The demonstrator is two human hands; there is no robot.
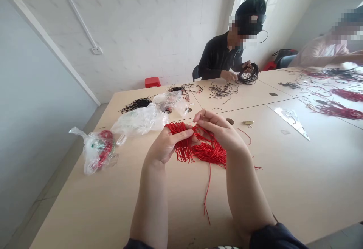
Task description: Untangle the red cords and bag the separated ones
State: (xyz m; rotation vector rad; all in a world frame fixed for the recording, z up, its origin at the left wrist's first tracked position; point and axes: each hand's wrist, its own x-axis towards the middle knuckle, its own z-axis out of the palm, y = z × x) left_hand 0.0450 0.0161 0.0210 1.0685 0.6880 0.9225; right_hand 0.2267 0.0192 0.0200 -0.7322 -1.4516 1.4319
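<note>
My left hand (167,143) is closed round a looped bundle of red cords (183,150), its thumb lying across the strands. Close beside it, my right hand (218,128) pinches red cord near the left thumb tip, with its fingers curled together. Beneath and between the hands, a larger pile of red cords (211,153) rests on the table. A single red strand (208,188) trails from there toward the table's near edge.
Plastic bags (138,120) and black cords (137,104) lie at the left on the table (113,203). A gold clip (248,123) and a clear triangle ruler (290,120) are at the right. Across the table, a person (217,56) holds black cords; another person sits farther right.
</note>
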